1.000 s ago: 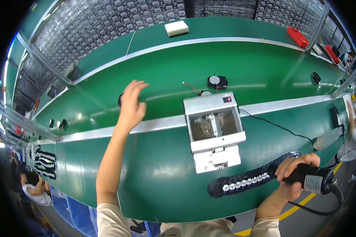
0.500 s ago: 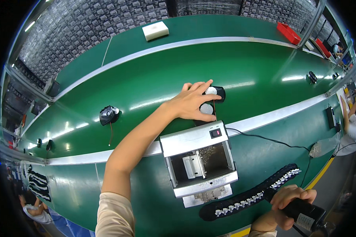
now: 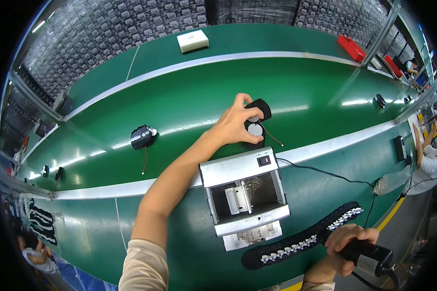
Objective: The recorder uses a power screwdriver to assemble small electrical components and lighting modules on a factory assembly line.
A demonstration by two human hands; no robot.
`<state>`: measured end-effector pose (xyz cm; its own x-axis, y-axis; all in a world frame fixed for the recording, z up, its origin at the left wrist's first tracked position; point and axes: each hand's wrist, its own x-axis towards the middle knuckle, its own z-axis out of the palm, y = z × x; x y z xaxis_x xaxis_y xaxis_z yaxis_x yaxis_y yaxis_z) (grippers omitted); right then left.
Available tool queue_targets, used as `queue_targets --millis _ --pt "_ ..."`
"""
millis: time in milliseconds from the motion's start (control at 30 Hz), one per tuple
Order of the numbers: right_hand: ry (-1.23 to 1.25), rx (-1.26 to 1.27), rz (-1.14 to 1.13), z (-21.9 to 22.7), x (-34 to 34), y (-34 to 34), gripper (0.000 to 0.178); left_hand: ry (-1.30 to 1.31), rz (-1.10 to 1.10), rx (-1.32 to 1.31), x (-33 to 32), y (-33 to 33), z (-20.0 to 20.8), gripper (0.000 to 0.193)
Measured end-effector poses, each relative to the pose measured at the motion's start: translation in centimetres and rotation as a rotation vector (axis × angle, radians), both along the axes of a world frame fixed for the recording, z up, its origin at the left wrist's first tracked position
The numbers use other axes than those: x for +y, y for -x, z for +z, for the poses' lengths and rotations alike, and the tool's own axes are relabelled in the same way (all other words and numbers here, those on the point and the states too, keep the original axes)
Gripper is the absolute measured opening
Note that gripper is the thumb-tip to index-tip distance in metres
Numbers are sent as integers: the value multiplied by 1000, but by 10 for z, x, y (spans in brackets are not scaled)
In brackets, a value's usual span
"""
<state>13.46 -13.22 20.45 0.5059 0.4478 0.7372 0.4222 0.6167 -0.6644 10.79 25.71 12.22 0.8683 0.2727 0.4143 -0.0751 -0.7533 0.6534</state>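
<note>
On the green belt, my left hand (image 3: 234,123) has its thumb and fingers wrapped round a black plastic part (image 3: 263,109) with two round pale discs and a thin wire. The hand partly hides it. At the lower right, my right hand (image 3: 345,243) grips a black electric screwdriver (image 3: 368,257), its body labelled and corded. The screwdriver's front end lies over a long black holder strip (image 3: 251,259) lined with small white pieces. Between my hands stands a silver screw feeder (image 3: 228,168), with its switch lit red and loose screws inside.
Another black part (image 3: 141,137) with a trailing wire lies left on the belt. A white block (image 3: 193,40) and a red bin (image 3: 350,48) sit on the far ledge. A cable runs right from the feeder, past a clear plastic bag (image 3: 392,181). Co-workers are at both sides.
My left hand has closed from spread fingers into a grip on the black part, whose top has tilted and wire swung right. The other black part has shifted slightly right. My right hand keeps the screwdriver.
</note>
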Motion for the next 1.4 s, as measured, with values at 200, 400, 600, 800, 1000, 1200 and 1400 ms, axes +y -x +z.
queue_targets --millis 200,400,600,800,1000,1200,1400 --pt "36 116 -6 2 2 10 66 185 114 -104 9 -7 -8 53" --pt "31 97 -14 1 -4 11 68 353 249 -379 43 46 17 51" --pt "57 89 221 -12 -17 8 72 293 584 -146 24 283 73 50" --pt "92 67 386 -10 -24 4 77 593 975 106 -27 474 6 49" --pt "112 155 248 -1 -13 31 73 334 1111 145 -44 530 -1 54" --pt "112 171 181 1 -9 37 72 74 1155 -199 -53 537 33 23" --pt "134 217 181 2 -11 40 73 -5 673 114 -140 440 91 35"
